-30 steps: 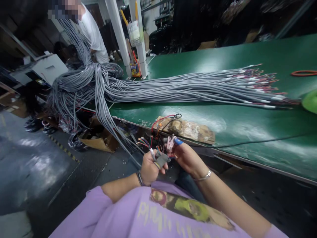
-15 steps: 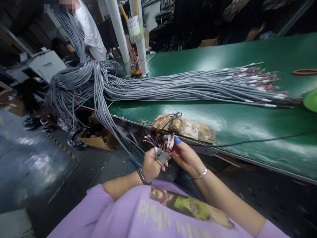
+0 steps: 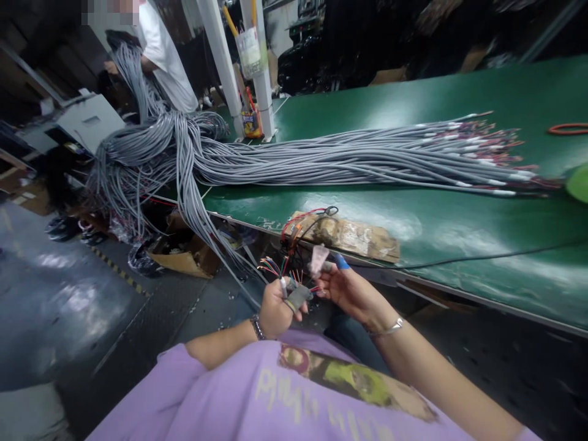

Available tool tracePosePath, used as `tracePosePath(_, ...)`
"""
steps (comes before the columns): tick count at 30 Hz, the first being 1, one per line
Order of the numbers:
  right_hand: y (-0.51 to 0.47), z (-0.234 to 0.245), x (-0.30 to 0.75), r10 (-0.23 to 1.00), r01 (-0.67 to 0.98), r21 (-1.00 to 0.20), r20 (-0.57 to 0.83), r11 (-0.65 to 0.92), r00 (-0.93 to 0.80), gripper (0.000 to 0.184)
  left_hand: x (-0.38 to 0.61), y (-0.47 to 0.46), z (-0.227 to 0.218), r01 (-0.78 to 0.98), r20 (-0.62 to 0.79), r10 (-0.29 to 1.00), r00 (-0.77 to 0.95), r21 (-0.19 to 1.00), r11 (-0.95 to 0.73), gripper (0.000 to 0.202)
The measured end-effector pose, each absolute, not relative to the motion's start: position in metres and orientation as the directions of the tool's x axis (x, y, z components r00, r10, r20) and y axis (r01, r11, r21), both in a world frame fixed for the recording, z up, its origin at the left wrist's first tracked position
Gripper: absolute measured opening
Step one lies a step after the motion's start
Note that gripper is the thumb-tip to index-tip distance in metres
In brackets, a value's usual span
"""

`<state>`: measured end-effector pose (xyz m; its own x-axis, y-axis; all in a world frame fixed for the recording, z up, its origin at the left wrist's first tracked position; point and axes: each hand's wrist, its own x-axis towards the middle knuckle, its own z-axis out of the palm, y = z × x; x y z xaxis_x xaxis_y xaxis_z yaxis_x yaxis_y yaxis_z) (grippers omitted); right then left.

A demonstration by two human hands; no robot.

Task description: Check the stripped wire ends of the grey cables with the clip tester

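Note:
My left hand is closed around a grey cable, whose white sleeve shows above the fist. Thin coloured wires fan out from its end. A grey cover with a yellowish edge lies over one digit of this hand. Close by on the right is my right hand, with blue wrapping on the thumb. A pale pink clip, blurred, appears held at its fingertips. Short red and blue wires lie between the two hands; whether the right fingers touch them is unclear.
A worn wooden block with red and black leads lies at the green table's near edge. Behind it stretches a long bundle of grey cables. A co-worker holds cables at the far left. A cardboard box sits below.
My right hand has shifted slightly right, and the pink clip has turned in it. My left hand has moved a little left. The co-worker's cables and hands have shifted.

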<state>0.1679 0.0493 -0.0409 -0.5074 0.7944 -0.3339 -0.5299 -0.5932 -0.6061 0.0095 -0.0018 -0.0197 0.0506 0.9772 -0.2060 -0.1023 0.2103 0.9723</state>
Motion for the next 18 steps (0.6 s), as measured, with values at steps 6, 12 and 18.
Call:
tracePosePath(6, 0.057, -0.036, 0.159, 0.870, -0.573, -0.662, -0.289, -0.483, -0.400, 0.028, 0.012, 0.000, -0.023, -0.090, -0.154, 0.986, 0.058, 0.983, 0.158, 0.051)
tracePosePath(12, 0.056, -0.038, 0.149, 0.913, -0.614, -0.677, -0.263, -0.406, -0.313, 0.039, 0.015, 0.008, -0.022, -0.106, -0.125, 0.992, -0.003, 0.987, 0.124, 0.047)
tracePosePath(18, 0.059, -0.039, 0.146, 0.956, -0.522, -0.805, -0.190, -0.283, -0.225, 0.041, 0.018, 0.012, -0.016, -0.080, -0.147, 0.989, 0.001, 0.986, 0.147, 0.045)
